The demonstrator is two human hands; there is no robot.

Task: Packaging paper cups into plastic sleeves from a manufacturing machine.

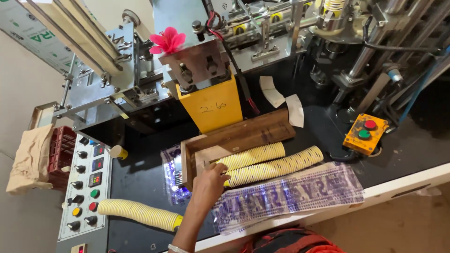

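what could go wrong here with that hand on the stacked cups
The left hand grips the end of a long nested stack of paper cups lying across the printed plastic bags; lifted by one end, the stack could sag and separate. The slippery bags may slide off the table edge. The other stack could roll.

Your left hand [209,180] rests on the near end of two long stacks of yellow paper cups [267,164] lying side by side against a wooden tray [234,138]. Beside your wrist lies a printed plastic sleeve [290,194]; a third cup stack [140,214] lies well apart on the table [140,175].
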